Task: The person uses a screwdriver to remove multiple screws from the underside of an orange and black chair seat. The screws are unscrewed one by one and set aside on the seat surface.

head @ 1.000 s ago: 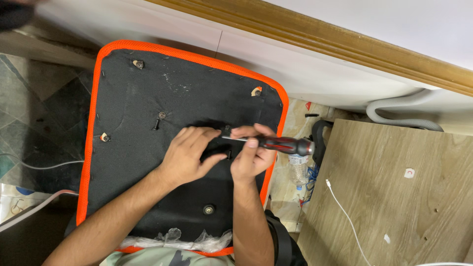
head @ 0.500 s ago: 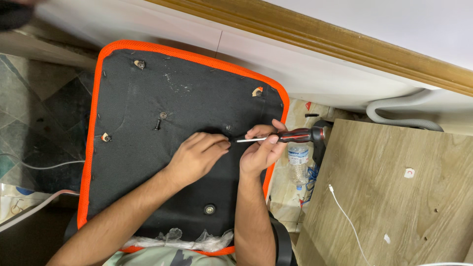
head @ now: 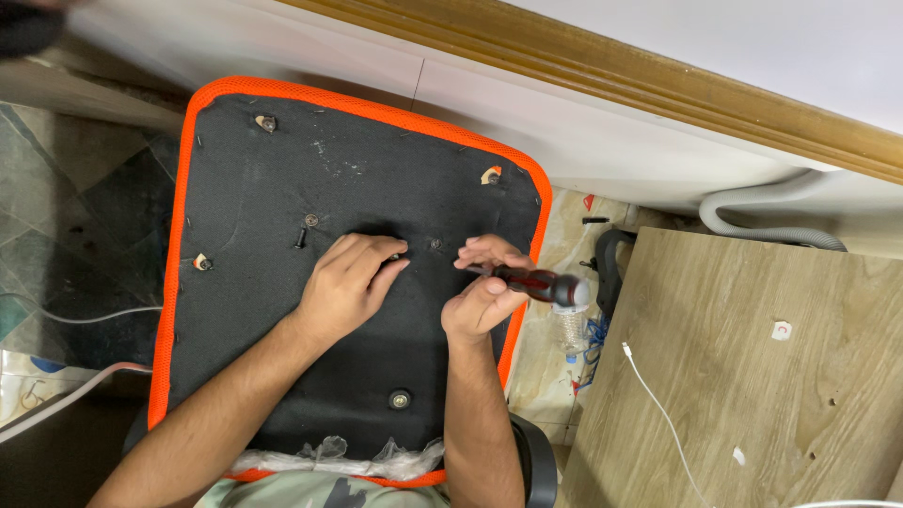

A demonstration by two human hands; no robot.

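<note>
A black chair seat underside (head: 282, 169) with an orange mesh rim lies across my lap. My left hand (head: 346, 282) rests on the black fabric near the middle, fingertips pinched at a small screw spot (head: 395, 255). My right hand (head: 484, 287) grips a screwdriver (head: 536, 282) with a red and black handle, its tip end hidden behind my fingers near a screw hole (head: 435, 245). A loose black screw (head: 300, 237) lies to the left beside a washer.
Screw points sit at the seat's corners (head: 266, 122) and a bolt (head: 399, 400) near the front. A wooden panel (head: 752, 376) with a white cable lies to the right. A plastic bottle (head: 569, 325) and grey hose (head: 771, 226) sit by the wall.
My left hand slid up and left on the fabric. My right hand drew the screwdriver back, so its metal shaft is now hidden and the handle points right and down.
</note>
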